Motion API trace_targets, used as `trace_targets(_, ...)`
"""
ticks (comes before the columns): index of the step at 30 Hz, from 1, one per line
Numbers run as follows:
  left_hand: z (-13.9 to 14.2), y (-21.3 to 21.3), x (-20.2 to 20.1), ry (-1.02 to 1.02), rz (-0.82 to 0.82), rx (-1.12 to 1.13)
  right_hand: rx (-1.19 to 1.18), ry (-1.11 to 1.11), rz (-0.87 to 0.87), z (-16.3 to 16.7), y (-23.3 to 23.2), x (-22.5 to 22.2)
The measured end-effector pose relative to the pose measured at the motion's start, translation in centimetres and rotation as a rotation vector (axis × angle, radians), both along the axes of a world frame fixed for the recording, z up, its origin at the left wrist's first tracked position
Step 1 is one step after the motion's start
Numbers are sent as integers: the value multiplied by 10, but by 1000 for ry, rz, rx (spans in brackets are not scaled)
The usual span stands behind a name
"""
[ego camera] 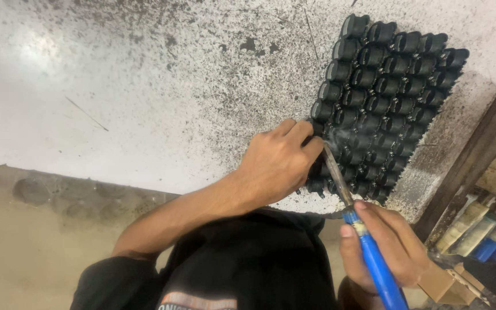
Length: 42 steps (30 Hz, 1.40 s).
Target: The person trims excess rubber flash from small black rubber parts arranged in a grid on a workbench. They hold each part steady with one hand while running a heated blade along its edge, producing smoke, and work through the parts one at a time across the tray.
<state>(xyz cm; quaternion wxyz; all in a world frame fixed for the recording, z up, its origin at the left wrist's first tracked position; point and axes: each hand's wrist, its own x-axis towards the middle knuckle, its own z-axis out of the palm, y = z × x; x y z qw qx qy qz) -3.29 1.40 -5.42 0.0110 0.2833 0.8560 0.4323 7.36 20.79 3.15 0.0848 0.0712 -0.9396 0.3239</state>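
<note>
A tight block of small black cylindrical parts (388, 97) lies in rows on a white, dirt-speckled tabletop (144, 86). My left hand (279, 161) rests at the block's near left corner, fingers curled against the nearest parts. My right hand (386, 244) grips the blue handle of a soldering iron (374, 261). Its metal shaft (337, 175) slants up to the parts beside my left fingertips, where a faint wisp of smoke rises. What my left fingers pinch is hidden.
The table's near edge runs across the frame, with a worn beige floor (30, 247) below it. A dark wooden post (477, 155) stands on the right. Behind it are boxes and blue-handled items (489, 241). My black shirt fills the bottom centre.
</note>
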Motion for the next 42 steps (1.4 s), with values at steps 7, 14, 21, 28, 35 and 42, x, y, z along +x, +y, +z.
trace_targets(7, 20, -8, -9, -62, 23, 83, -126, -25, -143, 5, 14, 2)
trace_targets(14, 78, -41, -29, 237, 86, 264, -524, 292, -229, -57, 33, -2)
trace_targets(21, 20, -6, -47, 101, 29, -16, -407, 324, -259, -60, 30, -9)
trace_targets(28, -1, 0, -40, 85, -25, -32, -375, 293, -229, -58, 21, -17)
trace_targets(35, 3, 0, -41, 99, -33, -21, -283, 191, -213, -35, 11, -20)
trace_targets(42, -1, 4, -42, 92, -46, -32, -193, 133, -155, -20, 5, -27)
